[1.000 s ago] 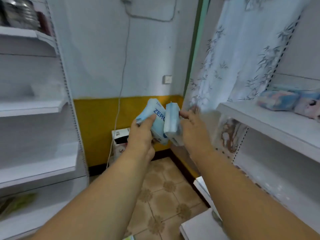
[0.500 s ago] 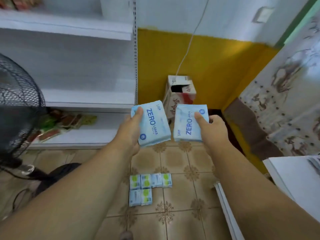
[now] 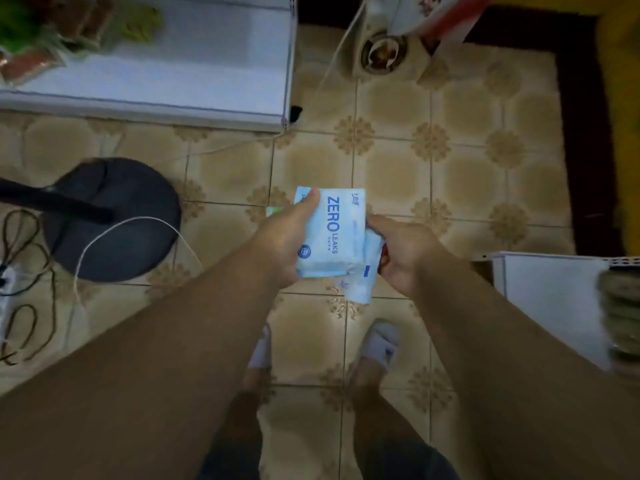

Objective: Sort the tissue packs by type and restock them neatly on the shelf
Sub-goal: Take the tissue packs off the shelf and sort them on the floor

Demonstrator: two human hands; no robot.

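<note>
I hold both packs over the floor—left hand (image 3: 287, 237) gripping the top pack (image 3: 329, 233), right hand (image 3: 403, 251) pinching the lower pack (image 3: 363, 282) half tucked under it—likely stacking matching ones before the shelf (image 3: 194, 74).

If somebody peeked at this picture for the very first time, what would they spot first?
Probably the light blue pack marked ZERO LEAKS, right in the middle, held by the left hand above the tiled floor. The right hand holds a second blue pack tucked partly behind it. Next, the big dark round fan base on the floor to the left.
</note>
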